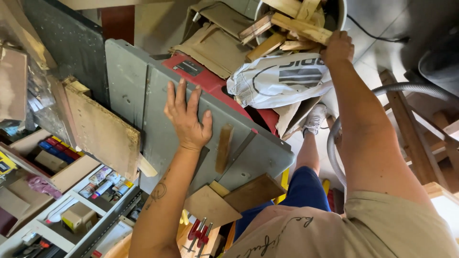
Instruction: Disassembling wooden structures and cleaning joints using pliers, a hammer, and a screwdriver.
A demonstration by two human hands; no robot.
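The left hand (186, 117) lies flat, palm down and fingers spread, on the grey saw surface (158, 138); its grip is apart and holds nothing. Just beside it a short wood strip (224, 148) rests on the same surface. The right hand (338, 48) reaches out to a bucket (334, 12) full of wood scraps (296, 24); its fingers touch a long scrap at the rim, but I cannot tell whether the grip is clamped on it. A white bag (279, 81) lies below the bucket, next to the saw's red body (205, 76). A grey hose (397, 88) curves past the right forearm. Shelves (71, 210) with small boxes stand at the left.
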